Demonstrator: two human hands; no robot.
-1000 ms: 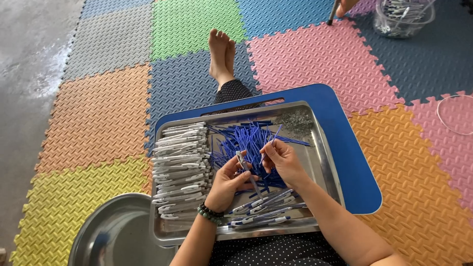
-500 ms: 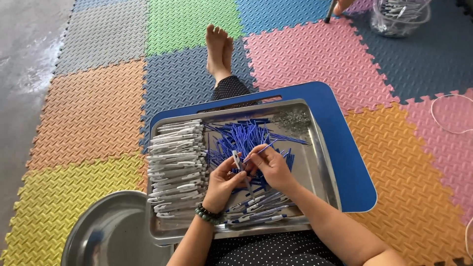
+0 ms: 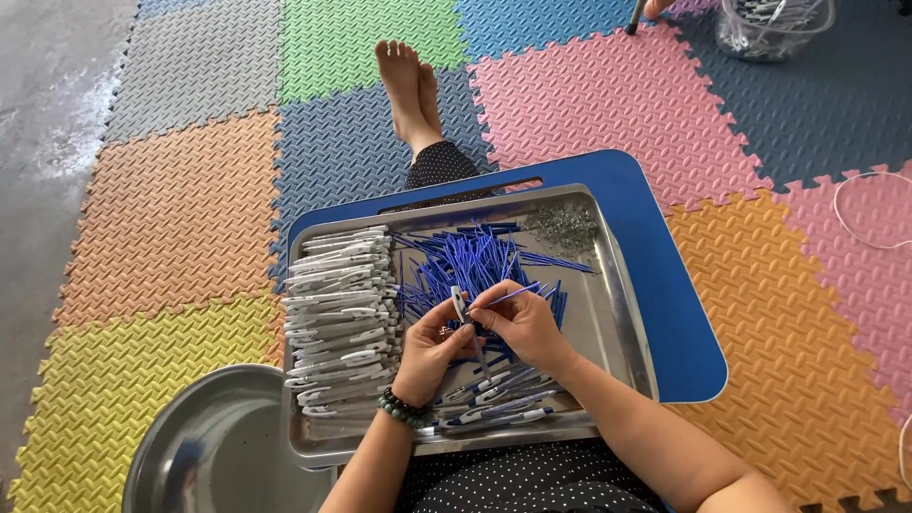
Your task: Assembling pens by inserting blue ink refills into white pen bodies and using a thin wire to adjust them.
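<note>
A metal tray (image 3: 622, 313) rests on a blue lap board (image 3: 665, 256) over my legs. My left hand (image 3: 432, 347), with a bead bracelet at the wrist, holds a white pen barrel (image 3: 460, 304) upright. My right hand (image 3: 522, 323) pinches a thin blue refill (image 3: 508, 295) whose tip meets the barrel's top. A heap of blue refills (image 3: 475, 261) lies in the tray's middle. White pen barrels (image 3: 342, 304) are stacked in rows along its left side. Finished pens (image 3: 494, 404) lie near the front edge, and small metal springs (image 3: 565, 223) sit in the far right corner.
A round metal basin (image 3: 214, 446) sits at the lower left on coloured foam floor mats (image 3: 180, 209). My bare feet (image 3: 408, 81) stretch ahead. A clear tub of pens (image 3: 774, 24) stands at the top right beside another person's hand (image 3: 655, 8). A white cord (image 3: 869, 204) lies at right.
My hands stayed over the tray while the right hand brought a blue refill up to the barrel held by the left. The view shifted slightly.
</note>
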